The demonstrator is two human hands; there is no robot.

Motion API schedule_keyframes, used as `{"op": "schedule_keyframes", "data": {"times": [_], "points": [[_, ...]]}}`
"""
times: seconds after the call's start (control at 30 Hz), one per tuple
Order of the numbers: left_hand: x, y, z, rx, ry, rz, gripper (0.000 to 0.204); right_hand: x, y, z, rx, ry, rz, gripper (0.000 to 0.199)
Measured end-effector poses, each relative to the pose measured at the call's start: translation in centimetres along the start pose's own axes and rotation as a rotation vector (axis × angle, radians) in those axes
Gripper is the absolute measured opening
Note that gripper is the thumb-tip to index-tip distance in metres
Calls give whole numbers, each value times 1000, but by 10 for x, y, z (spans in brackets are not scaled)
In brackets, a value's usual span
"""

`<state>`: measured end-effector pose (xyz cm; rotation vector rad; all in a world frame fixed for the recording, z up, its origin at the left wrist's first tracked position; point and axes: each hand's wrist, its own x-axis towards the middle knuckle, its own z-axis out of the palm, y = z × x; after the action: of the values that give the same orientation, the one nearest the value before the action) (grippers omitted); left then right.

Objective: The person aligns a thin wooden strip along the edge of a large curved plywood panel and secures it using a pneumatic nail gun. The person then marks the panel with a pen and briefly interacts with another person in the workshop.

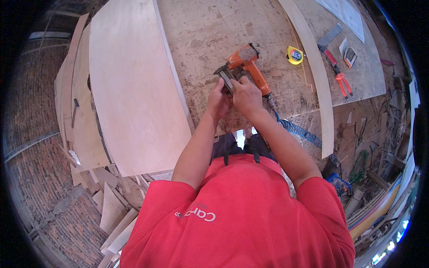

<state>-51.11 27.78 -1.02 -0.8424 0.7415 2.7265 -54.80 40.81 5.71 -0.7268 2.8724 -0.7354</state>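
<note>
Both hands at the magazine of an orange nail gun (244, 56)

The nail gun lay on its side on the counter (201, 44), just beyond the fingers, with its slim metal magazine (226, 77) reaching back between the two hands. The left hand (217, 102) had thumb and fingers pinching that magazine near its outer side. The right hand (247, 96) was curled over the magazine's near end, thumb against it; its other fingers were partly hidden, so whether they pinched anything could not be told.

The tool looked heavy and rigid — most of its weight probably sat in the head, ahead of the fingers. The bare metal of the magazine was likely slick and narrow, fit for steadying rather than lifting. The orange handle (258, 78), to the right of the fingers, seemed the surer place to take hold. The blue coiled hose (302, 131), trailing off to the right behind the fingers, would probably have tugged lightly at the handle's end.
</note>
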Motion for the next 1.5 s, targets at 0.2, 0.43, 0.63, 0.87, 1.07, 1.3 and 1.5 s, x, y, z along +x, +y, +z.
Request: {"op": "schedule_keyframes", "data": {"times": [0.2, 0.43, 0.63, 0.87, 1.07, 1.3, 1.5], "points": [[0, 1, -4, 33, 5, -21, 41, 2, 12, 7, -68, -43, -122, 33], [-4, 1, 5, 21, -18, 16, 45, -9, 13, -14, -132, 31, -288, 36], [-8, 3, 4, 17, -62, 49, 44, -1, 15, -12, -119, 69, -303, 38], [-4, -8, 7, 400, 90, 250, 25, -43, 46, -72, 192, 95, -145, 30], [6, -21, 0, 402, 140, 354, 24, -178, 87, -97, 126, -260, -216, 30], [3, -15, 5, 355, 112, 308, 21, -223, 91, -69, 131, -186, -113, 45], [6, -15, 2, 389, 114, 314, 20, -208, 99, -65, 86, -165, -334, 35]]}}
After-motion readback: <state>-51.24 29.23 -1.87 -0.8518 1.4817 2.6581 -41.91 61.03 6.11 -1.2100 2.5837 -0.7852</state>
